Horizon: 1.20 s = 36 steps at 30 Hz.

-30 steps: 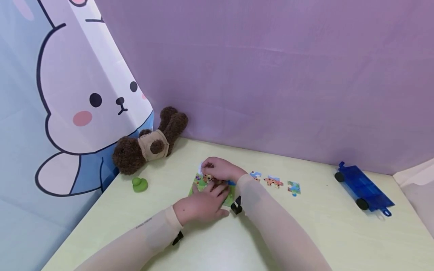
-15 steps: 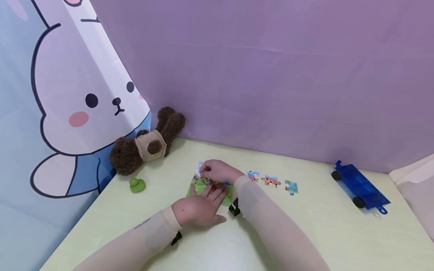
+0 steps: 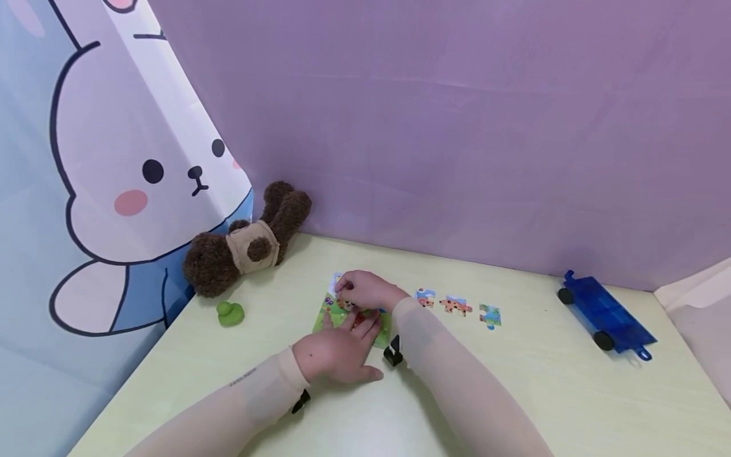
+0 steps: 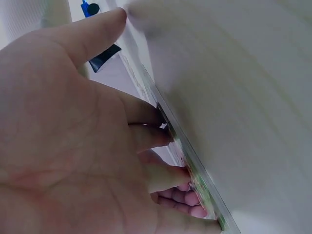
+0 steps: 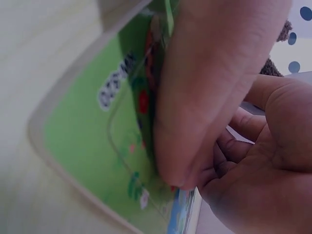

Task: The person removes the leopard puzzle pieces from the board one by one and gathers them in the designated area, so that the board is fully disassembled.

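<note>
A picture puzzle in a green board (image 3: 325, 320) lies mid-table. My left hand (image 3: 337, 355) rests flat on it, fingers straight and spread. Its palm (image 4: 73, 146) fills much of the left wrist view, with the fingertips against the board's surface. Above it, my right hand (image 3: 368, 289) is over the puzzle's upper part. In the right wrist view, the right hand (image 5: 263, 170) has curled fingers that pinch a puzzle piece, mostly hidden behind them. Three loose puzzle pieces lie to the right: one (image 3: 426, 297), an orange-spotted one (image 3: 455, 306) and a green-and-blue one (image 3: 490, 315).
A brown plush toy (image 3: 251, 247) lies by the wall at the back left. In front of it sits a small green toy (image 3: 230, 313). A blue toy cart (image 3: 608, 314) with black wheels stands at the far right. A purple cloth (image 3: 457, 139) hangs behind the table.
The right fingers have moved slightly over the puzzle's upper part. My left hand stays on the board. The whole head view has shifted a little, so everything sits slightly further left.
</note>
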{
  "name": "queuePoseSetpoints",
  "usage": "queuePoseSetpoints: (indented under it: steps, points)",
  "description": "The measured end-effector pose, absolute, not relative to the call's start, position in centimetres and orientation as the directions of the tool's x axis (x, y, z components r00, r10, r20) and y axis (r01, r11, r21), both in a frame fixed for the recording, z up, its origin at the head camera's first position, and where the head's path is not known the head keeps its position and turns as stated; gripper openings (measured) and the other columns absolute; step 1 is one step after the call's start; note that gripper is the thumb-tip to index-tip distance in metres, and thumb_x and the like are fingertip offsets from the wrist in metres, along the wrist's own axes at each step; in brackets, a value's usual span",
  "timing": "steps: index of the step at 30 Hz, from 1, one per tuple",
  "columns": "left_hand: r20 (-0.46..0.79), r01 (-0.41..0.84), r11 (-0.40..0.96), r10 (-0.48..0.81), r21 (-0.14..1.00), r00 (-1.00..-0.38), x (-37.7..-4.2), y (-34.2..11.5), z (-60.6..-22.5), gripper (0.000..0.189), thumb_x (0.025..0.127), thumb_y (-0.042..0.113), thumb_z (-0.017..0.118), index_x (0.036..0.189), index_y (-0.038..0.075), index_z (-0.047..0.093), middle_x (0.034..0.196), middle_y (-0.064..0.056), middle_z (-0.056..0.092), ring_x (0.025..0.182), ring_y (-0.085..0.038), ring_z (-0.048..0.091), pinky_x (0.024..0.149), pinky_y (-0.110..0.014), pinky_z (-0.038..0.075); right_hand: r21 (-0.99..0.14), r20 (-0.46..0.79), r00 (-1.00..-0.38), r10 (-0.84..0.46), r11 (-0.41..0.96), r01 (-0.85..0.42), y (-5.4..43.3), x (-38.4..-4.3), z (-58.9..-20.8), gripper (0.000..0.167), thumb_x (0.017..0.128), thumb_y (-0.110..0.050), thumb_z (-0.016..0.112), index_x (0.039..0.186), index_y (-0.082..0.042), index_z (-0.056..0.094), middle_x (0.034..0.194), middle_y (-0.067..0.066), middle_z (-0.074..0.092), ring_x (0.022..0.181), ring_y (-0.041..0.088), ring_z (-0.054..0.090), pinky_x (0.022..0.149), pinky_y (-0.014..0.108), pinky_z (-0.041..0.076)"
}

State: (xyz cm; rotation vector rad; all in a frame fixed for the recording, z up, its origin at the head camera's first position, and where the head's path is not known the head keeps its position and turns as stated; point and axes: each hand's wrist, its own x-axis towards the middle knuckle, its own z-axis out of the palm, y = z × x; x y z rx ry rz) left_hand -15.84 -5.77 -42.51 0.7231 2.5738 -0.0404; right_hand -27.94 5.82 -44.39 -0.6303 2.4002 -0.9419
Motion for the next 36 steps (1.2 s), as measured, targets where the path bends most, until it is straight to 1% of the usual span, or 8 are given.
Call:
queuePoseSetpoints:
  steps: [3,6,12,19,22,29,33,36]
  points:
    - [-0.443,0.503,0.86,0.485,0.085,-0.754,-15.8,-5.7,-42.4,0.101,0.1,0.076,0.051,0.174,0.019,0.013,0.183,0.002,0.001,0.17,-0.035,0.002,0.125,-0.083,0.019,-0.716,-0.263,-0.78,-0.567,0.657,-0.236,5.8,-27.9,-44.4,0.027,0.11,-0.026,0.057,0.131,-0.014,0.069,0.116,0.0,0.072,0.093,0.015,0.065,0.098,0.04,0.055]
    - [-0.45,0.507,0.859,0.484,0.078,-0.75,-15.8,-5.7,-42.4,0.103,0.099,0.078,0.052,0.174,0.019,0.012,0.183,0.002,0.0,0.17,-0.036,0.002,0.124,-0.083,0.019,-0.712,-0.259,-0.784,-0.564,0.66,-0.24,5.8,-27.8,-44.5,0.027,0.11,-0.027,0.058,0.131,-0.014,0.069,0.118,0.0,0.072,0.095,0.015,0.065,0.099,0.041,0.056]
    - [-0.461,0.526,0.848,0.494,0.067,-0.737,-16.1,-5.8,-42.4,0.11,0.095,0.082,0.053,0.174,0.018,0.012,0.183,0.001,-0.001,0.17,-0.037,0.0,0.123,-0.084,0.022,-0.715,-0.25,-0.788,-0.563,0.656,-0.242,5.7,-28.0,-44.6,0.026,0.109,-0.026,0.059,0.128,-0.014,0.071,0.114,0.0,0.073,0.094,0.015,0.066,0.099,0.04,0.056]
    - [-0.451,0.538,0.84,0.51,0.077,-0.732,-16.1,-5.9,-42.2,0.115,0.091,0.085,0.056,0.174,0.017,0.013,0.183,-0.001,0.001,0.17,-0.038,0.002,0.121,-0.085,0.022,-0.722,-0.255,-0.79,-0.558,0.653,-0.228,5.6,-28.2,-44.5,0.025,0.108,-0.025,0.06,0.126,-0.014,0.073,0.113,0.001,0.074,0.09,0.015,0.064,0.088,0.035,0.055]
    - [-0.45,0.545,0.835,0.516,0.077,-0.728,-16.2,-6.0,-42.2,0.118,0.089,0.086,0.057,0.174,0.016,0.013,0.183,-0.002,0.002,0.17,-0.038,0.002,0.12,-0.086,0.023,-0.726,-0.253,-0.787,-0.562,0.648,-0.229,5.6,-28.4,-44.6,0.025,0.108,-0.025,0.059,0.126,-0.014,0.073,0.114,0.001,0.074,0.089,0.015,0.063,0.087,0.034,0.055]
    - [-0.45,0.556,0.829,0.52,0.061,-0.726,-16.2,-6.1,-42.2,0.12,0.088,0.088,0.057,0.174,0.016,0.013,0.183,-0.003,0.002,0.17,-0.038,0.003,0.119,-0.086,0.025,-0.755,-0.245,-0.768,-0.592,0.613,-0.232,5.8,-28.5,-44.6,0.027,0.109,-0.022,0.058,0.128,-0.013,0.074,0.112,0.0,0.076,0.09,0.014,0.064,0.095,0.037,0.056]
    - [-0.445,0.561,0.826,0.525,0.059,-0.726,-16.2,-6.1,-42.2,0.12,0.088,0.088,0.058,0.174,0.017,0.014,0.183,-0.003,0.003,0.17,-0.038,0.003,0.119,-0.086,0.026,-0.779,-0.244,-0.755,-0.608,0.587,-0.22,6.1,-28.7,-44.5,0.026,0.108,-0.02,0.059,0.128,-0.012,0.074,0.109,0.001,0.076,0.084,0.015,0.063,0.093,0.037,0.057]
    - [-0.446,0.562,0.825,0.526,0.059,-0.725,-16.2,-6.1,-42.1,0.12,0.088,0.088,0.057,0.174,0.017,0.013,0.183,-0.003,0.003,0.17,-0.038,0.002,0.119,-0.086,0.026,-0.789,-0.248,-0.746,-0.618,0.576,-0.215,6.2,-28.8,-44.6,0.026,0.109,-0.021,0.06,0.129,-0.013,0.073,0.11,0.001,0.075,0.085,0.015,0.063,0.092,0.035,0.057]
